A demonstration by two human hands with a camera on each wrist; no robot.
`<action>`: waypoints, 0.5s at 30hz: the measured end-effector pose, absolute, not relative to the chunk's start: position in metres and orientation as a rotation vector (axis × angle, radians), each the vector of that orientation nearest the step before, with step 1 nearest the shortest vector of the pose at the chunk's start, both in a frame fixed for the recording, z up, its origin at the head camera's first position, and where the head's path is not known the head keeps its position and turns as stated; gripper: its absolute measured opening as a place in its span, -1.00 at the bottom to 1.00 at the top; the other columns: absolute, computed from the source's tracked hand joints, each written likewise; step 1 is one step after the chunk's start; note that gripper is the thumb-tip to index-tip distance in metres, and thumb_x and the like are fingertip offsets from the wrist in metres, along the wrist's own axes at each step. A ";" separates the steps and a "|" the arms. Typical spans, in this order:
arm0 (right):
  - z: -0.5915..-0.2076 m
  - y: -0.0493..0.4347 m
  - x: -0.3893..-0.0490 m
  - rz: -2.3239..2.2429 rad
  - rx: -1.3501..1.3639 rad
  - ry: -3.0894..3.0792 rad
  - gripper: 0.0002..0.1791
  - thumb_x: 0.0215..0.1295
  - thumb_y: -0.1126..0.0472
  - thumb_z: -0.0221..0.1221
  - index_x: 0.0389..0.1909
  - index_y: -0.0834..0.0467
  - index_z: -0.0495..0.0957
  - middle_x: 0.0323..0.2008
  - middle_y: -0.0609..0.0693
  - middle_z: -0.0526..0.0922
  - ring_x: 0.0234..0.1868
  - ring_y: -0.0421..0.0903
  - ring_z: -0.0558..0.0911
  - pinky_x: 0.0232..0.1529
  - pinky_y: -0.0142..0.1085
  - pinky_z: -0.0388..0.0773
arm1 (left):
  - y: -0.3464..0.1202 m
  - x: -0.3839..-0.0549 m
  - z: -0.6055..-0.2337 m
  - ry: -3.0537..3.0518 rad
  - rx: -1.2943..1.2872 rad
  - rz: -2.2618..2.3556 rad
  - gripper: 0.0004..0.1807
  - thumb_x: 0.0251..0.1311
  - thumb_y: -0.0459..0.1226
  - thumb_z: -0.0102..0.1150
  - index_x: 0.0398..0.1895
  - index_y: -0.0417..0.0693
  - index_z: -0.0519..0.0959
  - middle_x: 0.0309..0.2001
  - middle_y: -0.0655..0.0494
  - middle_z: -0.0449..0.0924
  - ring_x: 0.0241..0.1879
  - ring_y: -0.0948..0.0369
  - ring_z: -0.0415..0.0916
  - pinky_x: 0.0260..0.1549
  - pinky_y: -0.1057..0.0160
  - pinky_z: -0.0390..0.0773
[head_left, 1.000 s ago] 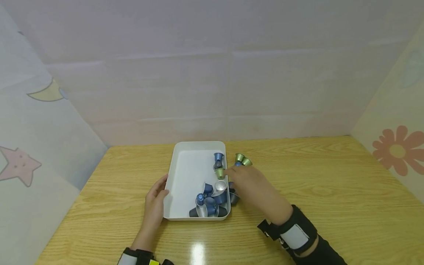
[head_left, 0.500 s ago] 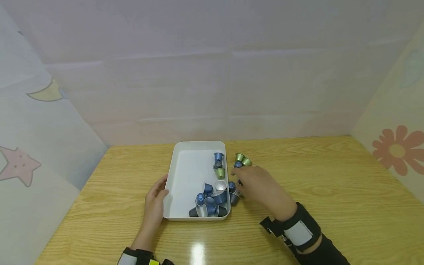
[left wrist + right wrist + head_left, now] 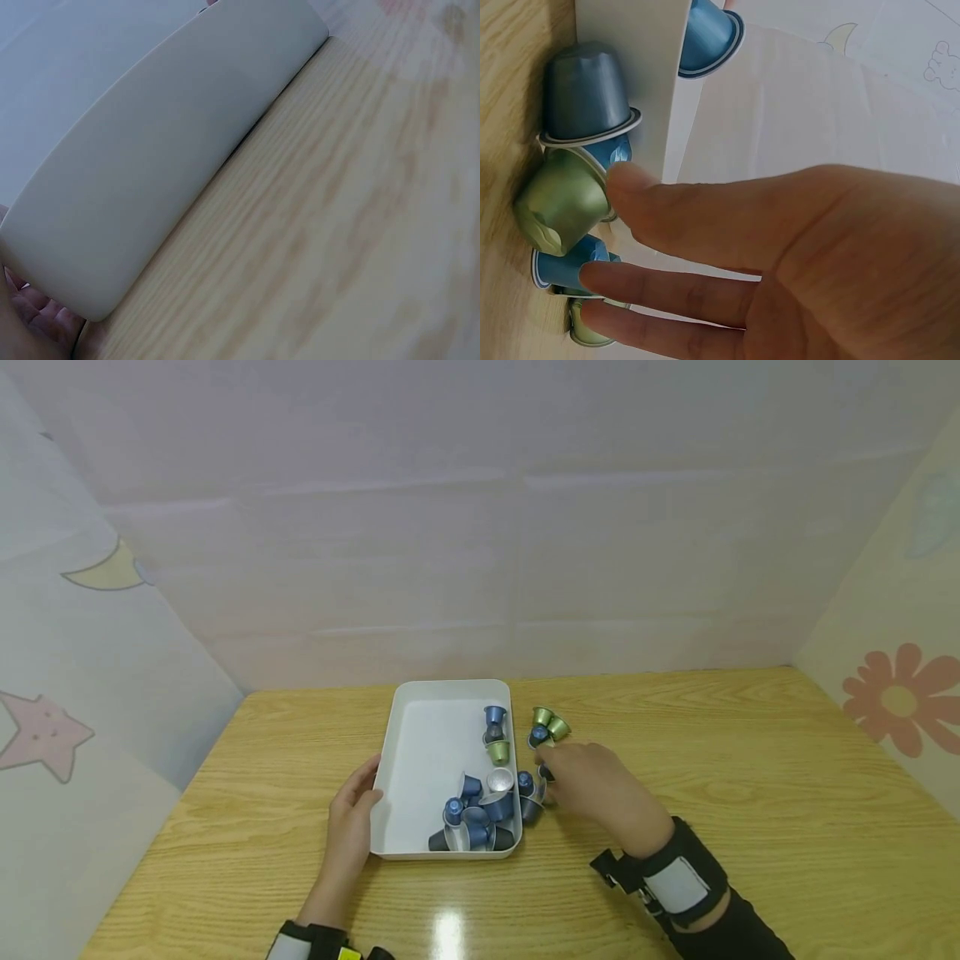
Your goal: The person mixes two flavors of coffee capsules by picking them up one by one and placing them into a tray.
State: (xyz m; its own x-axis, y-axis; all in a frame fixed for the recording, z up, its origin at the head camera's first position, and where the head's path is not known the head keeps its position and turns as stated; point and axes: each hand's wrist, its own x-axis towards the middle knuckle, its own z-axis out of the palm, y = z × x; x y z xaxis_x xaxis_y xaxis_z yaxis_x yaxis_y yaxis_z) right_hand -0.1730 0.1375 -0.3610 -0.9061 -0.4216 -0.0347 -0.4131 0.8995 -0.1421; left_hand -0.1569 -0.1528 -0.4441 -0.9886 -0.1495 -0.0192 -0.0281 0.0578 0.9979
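My left hand point(image 3: 350, 818) grips the left side of a white tray point(image 3: 420, 853), thumb at the rim. Several blue, dark and green coffee capsules point(image 3: 497, 807) lie in the tray's right part. Just right of the tray, my right hand point(image 3: 592, 785) reaches down among loose capsules on the table. In the right wrist view its thumb point(image 3: 641, 195) is at the rim of a green coffee capsule point(image 3: 562, 199), with fingers extended and apart; whether the thumb touches is unclear. A dark capsule point(image 3: 586, 94) stands beside the tray wall.
Two green capsules point(image 3: 557, 727) and a blue capsule point(image 3: 539, 734) sit beyond my right hand. More dark capsules point(image 3: 531, 810) lie against the tray's right wall. The wooden table point(image 3: 750, 777) meets a papered wall point(image 3: 517, 568) at the back.
My right hand has drawn back to the right from the tray's rim and slightly toward me, uncovering capsules beside the tray. My left hand and the tray have stayed put.
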 end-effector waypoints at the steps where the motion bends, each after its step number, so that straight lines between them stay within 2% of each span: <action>1: -0.361 0.137 -0.173 -0.207 -0.654 2.993 -0.67 0.02 0.26 0.33 -0.14 0.18 0.56 -0.33 -0.01 0.65 -0.44 -0.17 0.52 -0.43 -0.24 0.47 | -0.153 -0.157 -0.444 -2.217 0.190 -2.091 -0.50 0.30 -0.44 -0.24 0.32 -0.14 0.26 0.31 -0.04 0.23 0.28 0.16 0.15 0.09 0.39 0.21; 7: -0.363 0.137 -0.172 -0.229 -0.644 2.963 -0.68 0.00 0.27 0.33 -0.17 0.18 0.55 -0.35 -0.02 0.63 -0.45 -0.18 0.50 -0.41 -0.22 0.46 | -0.153 -0.157 -0.445 -2.209 0.209 -2.098 -0.50 0.28 -0.45 -0.24 0.31 -0.16 0.26 0.31 -0.05 0.23 0.28 0.14 0.15 0.19 0.13 0.15; 15: -0.366 0.136 -0.170 -0.234 -0.649 2.951 -0.73 0.03 0.33 0.28 -0.20 0.17 0.55 -0.36 -0.02 0.63 -0.40 -0.13 0.55 -0.38 -0.21 0.48 | -0.154 -0.158 -0.446 -2.234 0.245 -2.082 -0.50 0.28 -0.44 -0.23 0.30 -0.09 0.29 0.28 0.03 0.27 0.25 0.20 0.18 0.15 0.21 0.18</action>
